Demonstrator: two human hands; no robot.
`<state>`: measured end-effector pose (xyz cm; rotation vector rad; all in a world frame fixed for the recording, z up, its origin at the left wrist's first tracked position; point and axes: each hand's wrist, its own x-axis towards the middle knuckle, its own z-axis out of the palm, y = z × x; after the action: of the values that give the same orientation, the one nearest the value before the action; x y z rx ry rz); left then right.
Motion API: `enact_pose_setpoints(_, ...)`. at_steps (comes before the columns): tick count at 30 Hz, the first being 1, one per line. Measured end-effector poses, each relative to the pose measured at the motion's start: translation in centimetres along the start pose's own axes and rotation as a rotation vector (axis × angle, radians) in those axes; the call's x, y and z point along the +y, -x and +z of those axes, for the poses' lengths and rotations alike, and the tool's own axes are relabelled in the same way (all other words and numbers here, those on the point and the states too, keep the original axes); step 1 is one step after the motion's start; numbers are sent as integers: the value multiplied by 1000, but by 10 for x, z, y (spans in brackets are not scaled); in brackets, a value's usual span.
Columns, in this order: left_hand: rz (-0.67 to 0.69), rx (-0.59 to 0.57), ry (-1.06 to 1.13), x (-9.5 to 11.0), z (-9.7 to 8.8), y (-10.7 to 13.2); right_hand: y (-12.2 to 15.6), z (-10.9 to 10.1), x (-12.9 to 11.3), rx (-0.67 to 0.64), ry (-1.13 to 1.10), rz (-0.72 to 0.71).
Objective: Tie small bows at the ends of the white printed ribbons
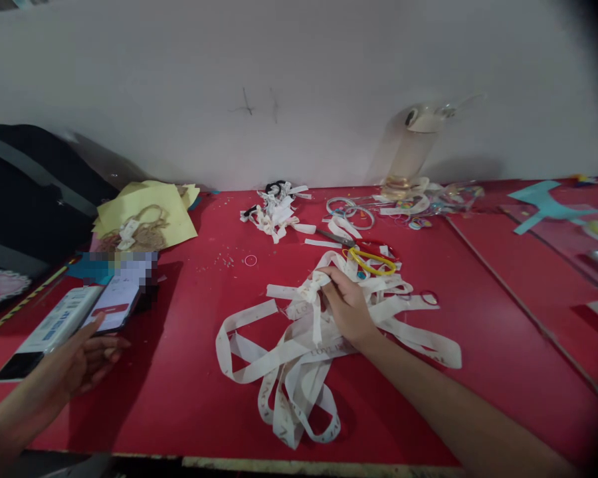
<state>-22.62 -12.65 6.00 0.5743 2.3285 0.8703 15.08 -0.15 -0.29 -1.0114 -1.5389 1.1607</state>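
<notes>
My left hand (87, 358) is at the left, its index finger stretched out at the lower edge of a lit smartphone (119, 292). The other fingers curl loosely and hold nothing. The phone leans on a white box (54, 325) printed with dark lettering. Over a loose pile of white printed ribbon (299, 348), my right hand (346, 302) pinches a small white ribbon bow (313, 287) between thumb and fingers. One tail of the bow hangs down. Just beyond this hand lie scissors (341, 239) with dark blades, beside a yellow loop (376, 265).
Several tied bows (276, 216) are heaped near the wall. A clear water bottle (413, 149) stands at the back right. A pink ring (250, 260) lies mid-table. Yellow paper (177, 216) and a dark bag (30, 179) fill the left; a turquoise cutout (548, 202) is right.
</notes>
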Motion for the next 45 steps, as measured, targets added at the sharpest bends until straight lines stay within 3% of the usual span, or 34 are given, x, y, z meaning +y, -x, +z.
enact_pose_setpoints(1, -98, -148, 116, -3, 0, 0, 0, 0, 0, 0, 5, -3)
enact_pose_setpoints(2, -120, -206, 195, -6, 1, 2, 0, 0, -1, -2, 12, -6)
enact_pose_setpoints(5, -3, -383, 218, -13, 11, 11, 0, 0, -3, 1, 33, -7)
enact_pose_setpoints(8, 169, -488, 228, -10, 31, 31, 0, -1, -3, 4, 55, -18)
enact_pose_setpoints(11, 399, -564, 213, 10, 57, 56, 0, -1, -3, -1, 61, -24)
enact_pose_setpoints(15, 614, -721, 84, 54, 94, 80, 0, -1, -1, -9, 38, -17)
enact_pose_setpoints(18, 721, -701, 41, 84, 122, 86, -1, 0, 1, -6, 32, -4)
enact_pose_setpoints(21, 828, -717, 86, 100, 152, 85, -1, -1, 1, -9, 39, -2)
enact_pose_setpoints(28, 883, -855, 190, 106, 203, 81, -3, -3, -1, 52, 74, -19)
enact_pose_setpoints(36, 666, -1013, 343, 89, 215, 75, -3, -1, 0, 48, 62, -62)
enact_pose_setpoints(41, 758, -1029, 371, 87, 213, 71, -3, -3, -1, -22, 56, -62)
enact_pose_setpoints(45, 828, -1047, 360, 89, 212, 66, -5, -4, -3, -6, 78, -90)
